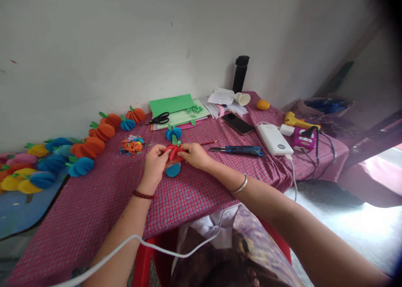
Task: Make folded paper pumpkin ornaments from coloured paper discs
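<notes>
Between my two hands is a red paper pumpkin (174, 153) with a green paper stem on top. My left hand (156, 160) pinches its left side, and my right hand (193, 155) grips its right side with closed fingers. Just below it lies a blue paper circle (172, 170) on the checked cloth. A small blue paper pumpkin (173, 133) stands right behind the red one. To the left of my hands sits a pile of orange and blue paper scraps (132, 145). A red pencil (208, 143) lies by my right hand.
Finished paper pumpkins (88, 146) line the left side. Black scissors (161, 118) and green paper sheets (171, 104) lie at the back. Rightward are utility knives (243, 150), a phone (238, 123), a white power bank (274, 139) and a yellow glue gun (301, 121). A white cable (176, 253) crosses in front.
</notes>
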Available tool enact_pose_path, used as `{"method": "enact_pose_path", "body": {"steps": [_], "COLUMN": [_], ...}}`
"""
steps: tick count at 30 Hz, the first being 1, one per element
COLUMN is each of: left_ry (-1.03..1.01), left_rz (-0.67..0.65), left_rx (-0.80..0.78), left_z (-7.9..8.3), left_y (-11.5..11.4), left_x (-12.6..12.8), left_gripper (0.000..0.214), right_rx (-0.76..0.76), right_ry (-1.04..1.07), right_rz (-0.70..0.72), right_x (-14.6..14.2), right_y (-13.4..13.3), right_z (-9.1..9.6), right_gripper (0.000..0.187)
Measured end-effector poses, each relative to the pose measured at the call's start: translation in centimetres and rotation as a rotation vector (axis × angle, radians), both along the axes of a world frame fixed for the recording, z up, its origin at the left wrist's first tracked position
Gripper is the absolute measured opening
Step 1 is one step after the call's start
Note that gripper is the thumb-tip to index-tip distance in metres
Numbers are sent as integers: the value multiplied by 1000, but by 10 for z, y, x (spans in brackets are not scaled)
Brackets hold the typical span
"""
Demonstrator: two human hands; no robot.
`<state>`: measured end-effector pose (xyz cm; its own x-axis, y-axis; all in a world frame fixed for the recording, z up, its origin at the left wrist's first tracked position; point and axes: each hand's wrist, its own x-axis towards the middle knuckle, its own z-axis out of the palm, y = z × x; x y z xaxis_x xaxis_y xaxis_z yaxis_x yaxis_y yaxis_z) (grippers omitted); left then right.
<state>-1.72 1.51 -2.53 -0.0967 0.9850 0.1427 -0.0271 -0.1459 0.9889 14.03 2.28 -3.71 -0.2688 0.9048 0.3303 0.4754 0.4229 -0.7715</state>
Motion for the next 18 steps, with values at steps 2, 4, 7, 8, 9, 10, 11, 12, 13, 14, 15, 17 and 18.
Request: {"method": "enact_pose_path", "body": {"steps": [2,4,7,8,9,10,11,12,13,14,15,17,18], "left_ry": [14,26,41,44,45,45,44,41,38,33,27,5,-5], "left_rz": [6,6,-1,0,5,12,21,30,38,43,45,44,42], "left_rx": [9,15,24,30,39,47,55,62,69,79,94,133,154], "left_z": [-1,-2,-3,-3,-3,-4,-4,-4,-4,-4,-3,-3,-3], "left_y": [1,1,2,2,2,3,3,4,4,4,5,5,5], "left_x": [-1,-1,-1,-2,-2,-2,-3,-3,-3,-3,-3,-3,-3], "left_gripper": [21,20,20,20,20,20,20,19,19,19,19,22,24], "right_rx": [-19,-22,-17,-20,-27,-36,-45,-55,-68,-85,-107,-158,-185], "right_ry": [-6,-4,24,39,56,77,103,135,171,209,247,317,346], "right_rz": [13,20,34,40,47,55,64,74,84,93,100,106,106], "right_x": [0,0,0,-1,-1,-1,-2,-3,-3,-4,-5,-5,-6], "right_y": [0,-1,1,1,2,4,5,6,7,8,9,10,10], "right_z": [1,1,-2,-3,-5,-7,-8,-10,-11,-12,-12,-12,-12], "right_gripper": [17,16,15,15,14,14,14,15,16,16,17,15,14]}}
